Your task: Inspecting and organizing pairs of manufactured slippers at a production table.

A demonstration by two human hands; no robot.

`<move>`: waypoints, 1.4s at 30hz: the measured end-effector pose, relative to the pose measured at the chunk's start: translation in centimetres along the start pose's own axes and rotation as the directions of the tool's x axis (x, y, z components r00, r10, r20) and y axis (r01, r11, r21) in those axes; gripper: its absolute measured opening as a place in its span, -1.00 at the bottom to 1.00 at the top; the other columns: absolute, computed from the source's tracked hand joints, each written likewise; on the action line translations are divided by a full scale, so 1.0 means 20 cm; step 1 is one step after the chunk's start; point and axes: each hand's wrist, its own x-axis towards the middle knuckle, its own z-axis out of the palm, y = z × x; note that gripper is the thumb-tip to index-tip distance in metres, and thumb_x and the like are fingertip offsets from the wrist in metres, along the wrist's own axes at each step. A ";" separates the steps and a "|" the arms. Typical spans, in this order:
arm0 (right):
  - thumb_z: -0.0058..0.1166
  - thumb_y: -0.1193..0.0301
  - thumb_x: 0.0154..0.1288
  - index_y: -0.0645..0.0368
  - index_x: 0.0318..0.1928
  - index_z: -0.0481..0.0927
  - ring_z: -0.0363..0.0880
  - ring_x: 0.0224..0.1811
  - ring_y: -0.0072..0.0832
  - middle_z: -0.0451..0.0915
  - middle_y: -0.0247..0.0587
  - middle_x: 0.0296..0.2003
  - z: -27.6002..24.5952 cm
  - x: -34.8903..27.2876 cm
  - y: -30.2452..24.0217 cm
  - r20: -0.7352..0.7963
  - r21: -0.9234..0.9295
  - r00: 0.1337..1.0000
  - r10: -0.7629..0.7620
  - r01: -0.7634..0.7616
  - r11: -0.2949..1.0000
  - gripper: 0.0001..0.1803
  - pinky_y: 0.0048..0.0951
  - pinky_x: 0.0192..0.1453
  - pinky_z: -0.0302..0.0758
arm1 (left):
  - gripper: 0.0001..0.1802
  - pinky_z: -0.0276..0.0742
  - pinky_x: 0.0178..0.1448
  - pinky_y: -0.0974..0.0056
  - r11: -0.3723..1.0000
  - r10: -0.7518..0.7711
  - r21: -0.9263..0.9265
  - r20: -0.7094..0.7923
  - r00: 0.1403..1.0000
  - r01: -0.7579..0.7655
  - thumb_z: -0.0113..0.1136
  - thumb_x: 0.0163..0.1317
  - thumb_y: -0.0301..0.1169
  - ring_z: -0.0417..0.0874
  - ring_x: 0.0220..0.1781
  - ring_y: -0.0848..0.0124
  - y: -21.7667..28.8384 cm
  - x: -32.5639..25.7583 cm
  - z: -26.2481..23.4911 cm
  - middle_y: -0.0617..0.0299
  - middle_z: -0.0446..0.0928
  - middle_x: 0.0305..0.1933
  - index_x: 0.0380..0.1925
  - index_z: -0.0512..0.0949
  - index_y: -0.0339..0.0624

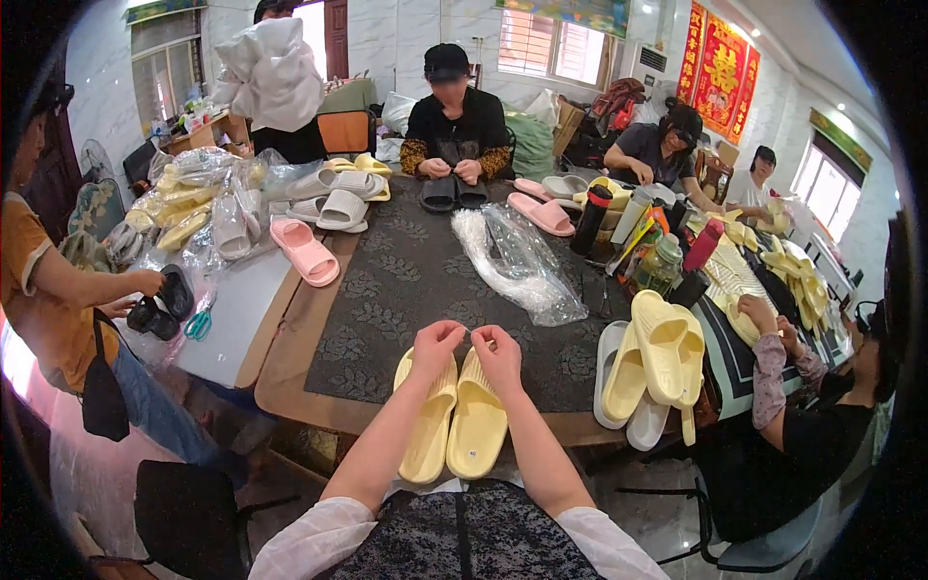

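- Both bare hands meet above a pair of yellow slippers, the left hand and right hand each drawn into a fingertip pinch; whatever the fingers may grip is too small to tell.
- The left slipper and right slipper sit side by side at the table's near edge, soles down, heels toward the wearer, ribbed straps partly behind the hands and forearms.
- Each looks light, made of soft, springy foam that should bend without breaking; the smooth surface may slide a little under dry fingers.
- The strap's edge or the thick side of the sole appears the surest hold, a thumb inside the opening and fingers outside.
- Just beyond, a clear plastic bag with pale strands lies on the dark table cover.
- To the right, more yellow slippers are piled over grey slippers.
- Farther left rests a pink slipper; across the table, a co-worker handles black slippers.
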 end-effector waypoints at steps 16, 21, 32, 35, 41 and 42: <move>0.19 0.34 0.25 0.21 -0.27 0.64 0.50 -0.49 -0.59 0.65 -0.29 -0.41 0.00 0.00 0.00 0.008 -0.014 1.000 -0.005 0.005 1.000 -0.81 -0.51 -0.37 0.42 | -0.84 0.38 -0.30 0.45 0.980 0.109 0.164 0.006 0.994 -0.108 0.19 0.26 -0.39 0.45 -0.40 0.64 -0.01 -0.01 0.00 0.42 0.52 -0.46 -0.28 0.60 -0.29; 0.19 0.33 0.25 0.20 -0.27 0.64 0.50 -0.50 -0.57 0.65 -0.29 -0.42 0.00 -0.01 -0.01 0.010 -0.020 1.000 0.004 -0.004 1.000 -0.81 -0.50 -0.38 0.42 | -0.85 0.40 -0.29 0.44 0.970 0.169 0.186 -0.046 0.985 -0.158 0.19 0.26 -0.40 0.46 -0.40 0.62 0.01 -0.01 0.01 0.39 0.52 -0.47 -0.29 0.59 -0.28; 0.19 0.32 0.24 0.20 -0.26 0.64 0.52 -0.48 -0.54 0.65 -0.29 -0.41 0.00 -0.01 -0.01 0.014 -0.040 1.000 0.005 -0.004 0.999 -0.81 -0.48 -0.36 0.43 | -0.84 0.43 -0.27 0.42 0.977 0.119 0.183 -0.035 0.992 -0.111 0.19 0.26 -0.40 0.48 -0.40 0.60 0.02 -0.02 0.01 0.36 0.54 -0.46 -0.30 0.58 -0.30; 0.19 0.33 0.25 0.20 -0.26 0.64 0.52 -0.48 -0.54 0.65 -0.28 -0.42 0.00 0.00 0.00 -0.008 -0.018 0.999 -0.039 0.039 0.999 -0.81 -0.48 -0.37 0.43 | -0.85 0.43 -0.27 0.42 0.964 0.114 0.235 0.047 0.992 -0.122 0.18 0.26 -0.41 0.48 -0.39 0.60 0.00 -0.01 0.01 0.37 0.54 -0.46 -0.30 0.58 -0.29; 0.19 0.35 0.25 0.21 -0.26 0.64 0.54 -0.43 -0.55 0.65 -0.28 -0.40 -0.01 0.00 -0.02 0.007 -0.039 0.999 0.037 -0.037 0.999 -0.83 -0.49 -0.35 0.43 | -0.81 0.47 -0.29 0.36 0.971 0.162 0.189 -0.066 0.985 -0.147 0.20 0.23 -0.37 0.54 -0.43 0.53 -0.02 -0.01 0.01 0.25 0.59 -0.49 -0.30 0.61 -0.31; 0.20 0.36 0.24 0.21 -0.25 0.65 0.43 -0.48 -0.65 0.62 -0.37 -0.43 -0.01 0.00 0.00 -0.013 -0.015 1.000 -0.006 0.005 1.000 -0.83 -0.55 -0.38 0.38 | -0.81 0.47 -0.29 0.36 0.971 0.162 0.190 -0.065 0.985 -0.147 0.20 0.23 -0.37 0.54 -0.43 0.53 -0.02 0.00 0.01 0.25 0.59 -0.49 -0.30 0.61 -0.31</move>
